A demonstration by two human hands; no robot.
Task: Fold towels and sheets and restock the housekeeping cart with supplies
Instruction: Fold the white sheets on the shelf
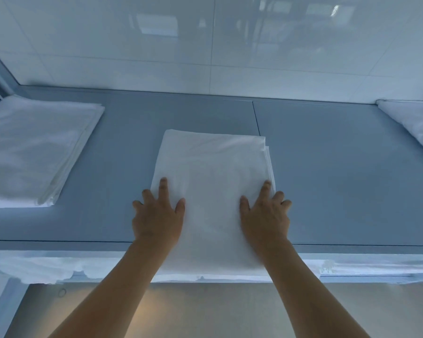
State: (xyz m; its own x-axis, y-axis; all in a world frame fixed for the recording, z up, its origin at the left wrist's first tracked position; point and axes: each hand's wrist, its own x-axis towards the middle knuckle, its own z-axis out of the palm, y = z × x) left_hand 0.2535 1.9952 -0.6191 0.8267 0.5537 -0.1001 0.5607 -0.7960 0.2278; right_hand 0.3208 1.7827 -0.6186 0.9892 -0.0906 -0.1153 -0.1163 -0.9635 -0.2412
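Observation:
A folded white sheet (213, 181) lies in the middle of the grey-blue table (340, 172), its near end hanging over the front edge. My left hand (158, 215) presses flat on the sheet's left edge with fingers spread. On the right edge rests my right hand (265, 215), also flat with straight fingers. Neither hand grips the cloth.
A stack of folded white linen (34, 152) sits at the table's left. More white linen (415, 120) lies at the far right. A glossy white tiled wall (205, 45) stands behind the table. Below the front edge is a beige floor (205, 313).

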